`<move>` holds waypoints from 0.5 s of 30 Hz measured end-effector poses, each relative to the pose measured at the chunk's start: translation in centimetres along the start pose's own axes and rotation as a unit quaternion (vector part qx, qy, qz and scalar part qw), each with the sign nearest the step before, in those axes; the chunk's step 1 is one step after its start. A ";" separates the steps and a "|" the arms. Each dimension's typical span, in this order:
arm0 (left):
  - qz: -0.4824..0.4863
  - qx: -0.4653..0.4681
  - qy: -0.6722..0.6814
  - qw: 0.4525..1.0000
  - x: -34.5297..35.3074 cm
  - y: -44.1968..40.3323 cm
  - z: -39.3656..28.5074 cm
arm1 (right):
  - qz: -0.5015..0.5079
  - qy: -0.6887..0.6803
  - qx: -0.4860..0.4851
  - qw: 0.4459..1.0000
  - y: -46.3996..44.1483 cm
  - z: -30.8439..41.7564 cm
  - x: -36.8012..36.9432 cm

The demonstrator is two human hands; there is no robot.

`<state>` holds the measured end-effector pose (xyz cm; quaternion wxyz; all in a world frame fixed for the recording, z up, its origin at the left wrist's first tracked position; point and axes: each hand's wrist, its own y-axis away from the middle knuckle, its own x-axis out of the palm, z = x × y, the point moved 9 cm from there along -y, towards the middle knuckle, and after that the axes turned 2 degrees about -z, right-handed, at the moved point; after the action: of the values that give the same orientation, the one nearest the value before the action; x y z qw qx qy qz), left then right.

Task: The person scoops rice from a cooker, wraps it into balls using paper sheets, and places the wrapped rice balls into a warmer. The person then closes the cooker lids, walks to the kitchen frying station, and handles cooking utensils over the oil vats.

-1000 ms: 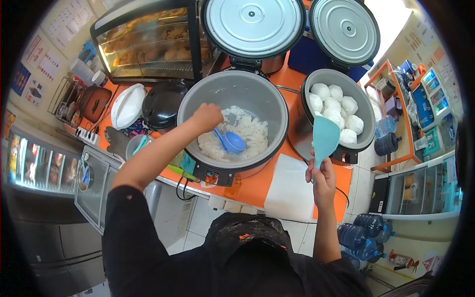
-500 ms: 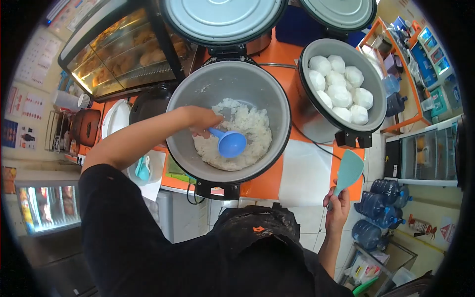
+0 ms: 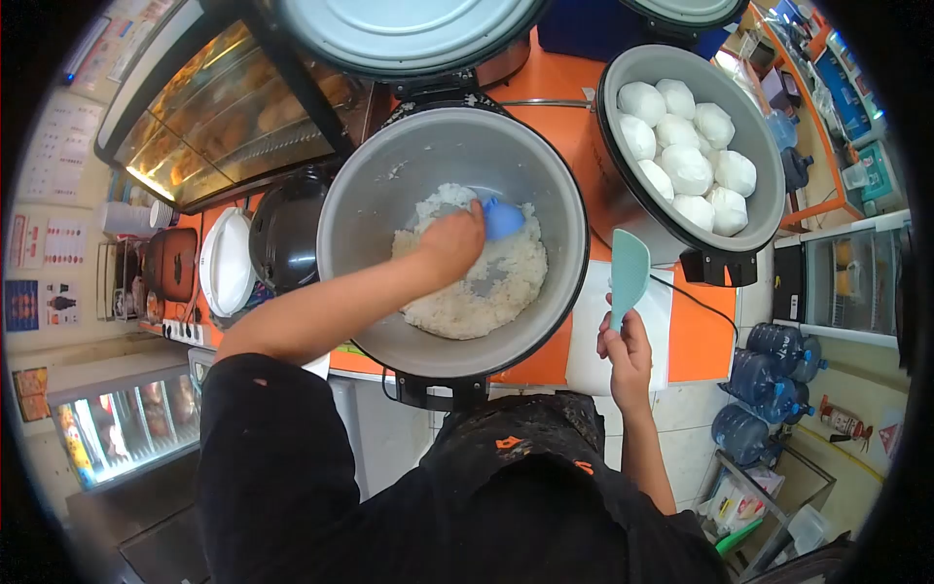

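On my left I see a glass warmer [image 3: 233,112], lit inside, with browned food [image 3: 209,136] on its racks. Posters [image 3: 53,170] show beyond it, near a wire rack [image 3: 119,282]. Lower on that side a fridge [image 3: 126,420] glows, its shelves stocked. Ahead of me sits a blue box [image 3: 589,37]. To my right, blue water jugs [image 3: 754,380] stand clustered near a red extinguisher [image 3: 844,420], below a second, glass-fronted fridge [image 3: 854,282] in my view.

Dressed in black

A black shirt [image 3: 428,526], its short sleeves [image 3: 277,438] wide, a small spot [image 3: 261,383] on the left one. The mottled dark cloth [image 3: 550,414] in front, perhaps an apron, bears orange marks [image 3: 508,443]. Left hand [image 3: 455,239] and right hand [image 3: 628,352] are bare.
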<state>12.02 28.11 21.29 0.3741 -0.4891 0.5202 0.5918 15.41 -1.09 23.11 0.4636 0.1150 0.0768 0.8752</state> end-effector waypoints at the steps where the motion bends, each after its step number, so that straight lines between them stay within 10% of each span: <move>1: 0.026 0.004 0.020 0.999 0.1 0.5 -0.7 | -0.003 -0.006 0.006 1.000 0.1 -0.7 0.1; 15: 0.188 -0.018 0.133 0.973 1.3 4.8 -5.5 | 0.014 0.161 -0.020 0.987 -1.3 -6.2 4.7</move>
<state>8.21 21.74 21.38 0.1741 -0.4636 0.6372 0.5906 12.15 3.37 17.46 0.4348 -0.0356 0.1313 0.8902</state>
